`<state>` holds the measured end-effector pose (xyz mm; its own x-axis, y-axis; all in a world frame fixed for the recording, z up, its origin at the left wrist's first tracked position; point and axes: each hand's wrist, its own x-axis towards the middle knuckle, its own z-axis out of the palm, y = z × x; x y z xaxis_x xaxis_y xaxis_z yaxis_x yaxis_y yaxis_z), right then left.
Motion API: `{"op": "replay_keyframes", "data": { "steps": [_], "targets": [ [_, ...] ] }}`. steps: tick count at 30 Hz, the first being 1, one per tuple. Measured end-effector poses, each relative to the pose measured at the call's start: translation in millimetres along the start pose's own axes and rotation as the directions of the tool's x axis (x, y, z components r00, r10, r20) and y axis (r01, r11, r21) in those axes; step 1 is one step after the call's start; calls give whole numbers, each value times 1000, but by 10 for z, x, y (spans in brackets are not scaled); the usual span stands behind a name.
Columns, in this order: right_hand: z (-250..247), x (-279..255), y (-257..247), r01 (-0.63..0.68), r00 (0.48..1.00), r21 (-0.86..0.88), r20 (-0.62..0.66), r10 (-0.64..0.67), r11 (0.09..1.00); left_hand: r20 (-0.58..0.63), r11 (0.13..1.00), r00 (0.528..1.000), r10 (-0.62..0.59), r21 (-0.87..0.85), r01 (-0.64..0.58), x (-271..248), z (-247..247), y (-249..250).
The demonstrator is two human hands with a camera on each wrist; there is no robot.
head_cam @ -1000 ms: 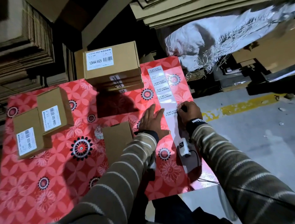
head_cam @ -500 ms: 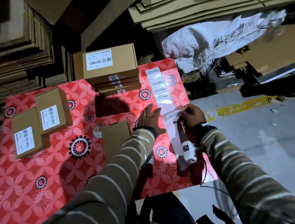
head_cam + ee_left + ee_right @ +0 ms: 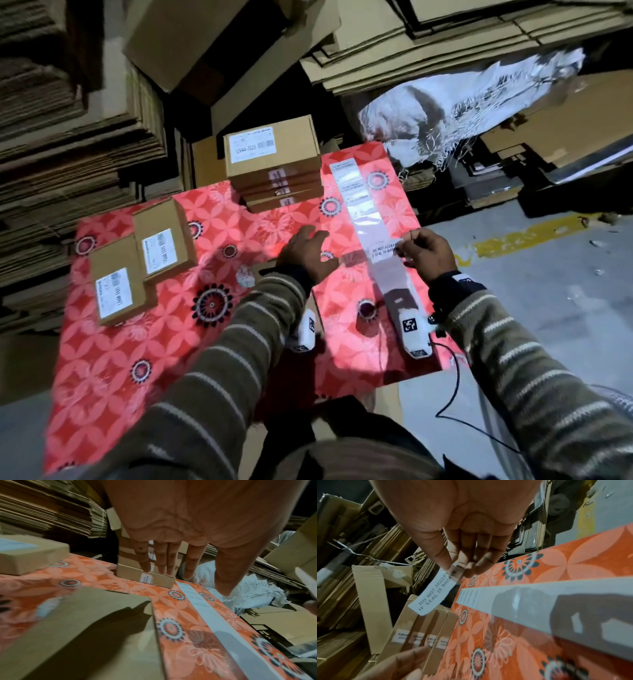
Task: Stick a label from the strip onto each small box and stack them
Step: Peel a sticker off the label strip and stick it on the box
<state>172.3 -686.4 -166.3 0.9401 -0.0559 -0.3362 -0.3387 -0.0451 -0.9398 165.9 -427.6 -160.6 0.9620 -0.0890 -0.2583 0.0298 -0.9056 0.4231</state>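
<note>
Head view: red floral table (image 3: 144, 359) amid cardboard; right hand (image 3: 426, 255) pinches label (image 3: 385, 251), left hand (image 3: 306, 251) spread.

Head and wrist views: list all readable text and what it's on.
"DO NOT ACCEPT IF SEAL IS BROKEN": peeled label pinched by the right hand.
"12V4A-5525": top box of the stack.
Strip labels, stack-edge seals and the two loose boxes' labels: too blurred to read.

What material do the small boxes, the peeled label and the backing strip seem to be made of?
Small boxes: brown corrugated cardboard, matte; folded flap edges show.
Peeled label, pinched by the right hand: probably thin white paper, matte, printed black; it bends freely.
Backing strip: likely glossy release liner; it reflects light.
</note>
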Motion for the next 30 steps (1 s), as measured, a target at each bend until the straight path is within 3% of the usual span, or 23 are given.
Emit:
{"op": "replay_keyframes", "data": {
  "steps": [4,9,13,18,30],
  "targets": [
    [247,-197,-30,24,999,32,30,-25,999,-44,999,998,-46,-6,46,-363,-97,-463],
    [599,-428,-8,26,995,34,97,-29,999,109,992,988,-106,77,98,-707,-86,-806],
    [845,-571,102,4,990,17,138,-6,1000,141,993,984,-105,65,97,-927,5,-838],
    [1026,-641,265,-49,994,-44,96,53,998,139,985,982,-127,134,109,-990,132,-832],
    [1259,-545,563,-206,974,-122,65,215,971,108,989,984,-143,53,138,-1013,233,-853]
  ]
}}
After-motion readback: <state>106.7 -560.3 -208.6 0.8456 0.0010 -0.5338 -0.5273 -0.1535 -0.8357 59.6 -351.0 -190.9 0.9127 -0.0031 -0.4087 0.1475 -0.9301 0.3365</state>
